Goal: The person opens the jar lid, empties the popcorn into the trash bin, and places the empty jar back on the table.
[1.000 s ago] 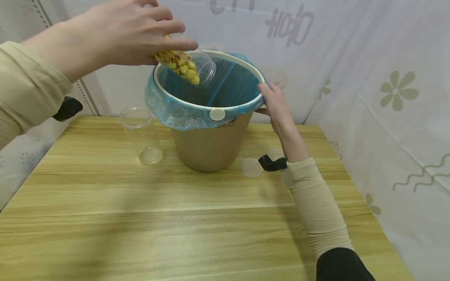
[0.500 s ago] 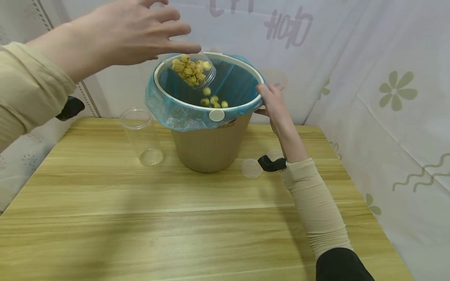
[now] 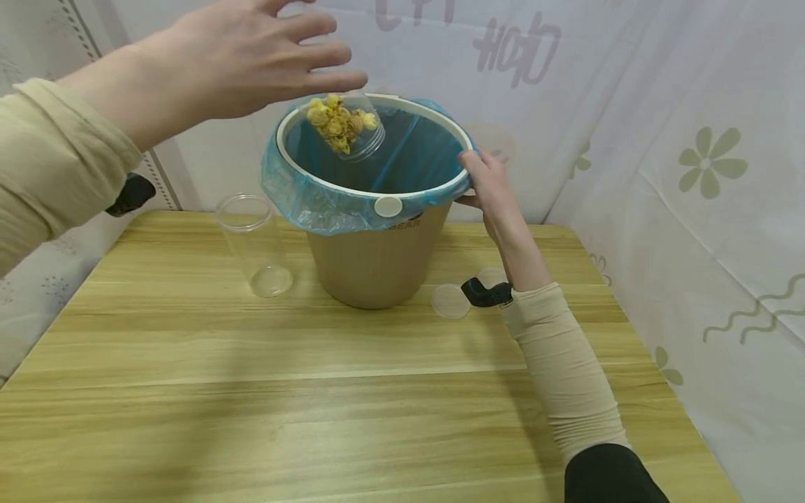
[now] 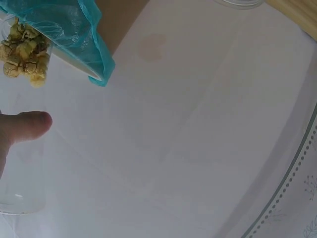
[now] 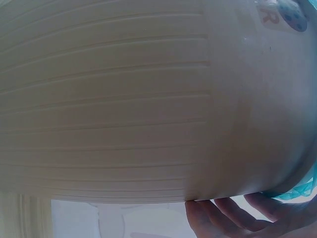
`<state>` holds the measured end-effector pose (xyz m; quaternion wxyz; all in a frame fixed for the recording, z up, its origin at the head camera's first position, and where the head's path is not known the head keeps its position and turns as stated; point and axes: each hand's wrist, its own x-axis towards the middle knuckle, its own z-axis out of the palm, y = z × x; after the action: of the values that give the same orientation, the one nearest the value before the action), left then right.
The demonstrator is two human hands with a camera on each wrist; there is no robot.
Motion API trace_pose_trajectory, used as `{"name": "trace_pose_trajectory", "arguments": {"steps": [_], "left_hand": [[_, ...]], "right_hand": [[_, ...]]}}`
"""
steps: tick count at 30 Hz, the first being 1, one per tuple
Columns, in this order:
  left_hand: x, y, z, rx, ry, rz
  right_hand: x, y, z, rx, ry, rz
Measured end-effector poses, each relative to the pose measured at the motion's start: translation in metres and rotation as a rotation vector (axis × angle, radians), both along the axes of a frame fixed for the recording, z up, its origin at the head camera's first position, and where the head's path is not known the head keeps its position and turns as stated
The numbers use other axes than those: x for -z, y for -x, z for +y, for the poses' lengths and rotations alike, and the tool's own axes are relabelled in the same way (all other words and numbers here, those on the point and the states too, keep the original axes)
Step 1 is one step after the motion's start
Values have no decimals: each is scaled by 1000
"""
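Observation:
My left hand (image 3: pixel 245 59) grips a clear plastic jar (image 3: pixel 372 145), tipped mouth-down over the bin's opening. Clumped yellow popcorn (image 3: pixel 336 124) sits near the jar's mouth. In the left wrist view, my thumb (image 4: pixel 27 126) lies along the jar's wall, and its base end looks bare. Beneath stands a tan trash bin (image 3: pixel 371 269) with a white rim and a blue plastic liner (image 3: pixel 302 199) folded over it. My right hand (image 3: pixel 493 185) holds the bin's right side at the rim, thumb on top; the right wrist view shows its fingers (image 5: pixel 233 215) against the outer wall.
Left of the bin an uncapped clear jar (image 3: pixel 251 244) stands upright on the wooden table (image 3: pixel 314 405). Two clear round lids, one of them the nearer lid (image 3: pixel 450 300), lie right of the bin. A printed white curtain (image 3: pixel 629 105) hangs close behind.
My left hand has shifted slightly rightward and tipped the jar steeper. Popcorn slid toward the mouth and several pieces fell into the bin; less is in the jar now. The right hand stayed put.

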<state>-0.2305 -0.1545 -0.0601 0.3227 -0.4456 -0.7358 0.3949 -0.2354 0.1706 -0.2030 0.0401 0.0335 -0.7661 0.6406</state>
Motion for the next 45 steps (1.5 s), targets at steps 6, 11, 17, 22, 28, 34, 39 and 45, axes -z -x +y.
{"name": "trace_pose_trajectory", "arguments": {"steps": [6,11,17,22,28,34,39,45], "left_hand": [[-2,-1,2,-8,18,-14],[-4,-2,6,2,47,-17],[-4,-4,9,-5,68,15],[-4,-4,9,-6,73,36],[-4,-5,9,12,65,41],[-2,-7,6,6,32,68],[0,-7,-2,26,-44,61],[3,-7,-10,68,-158,94]], "right_hand": [[0,1,1,-7,-3,3],[1,1,2,-10,-8,5],[1,0,2,-9,-18,9],[1,0,2,-15,-15,12],[1,0,3,-24,-18,10],[1,0,2,-19,-20,2],[2,1,3,-19,-15,4],[2,2,4,3,2,21]]}}
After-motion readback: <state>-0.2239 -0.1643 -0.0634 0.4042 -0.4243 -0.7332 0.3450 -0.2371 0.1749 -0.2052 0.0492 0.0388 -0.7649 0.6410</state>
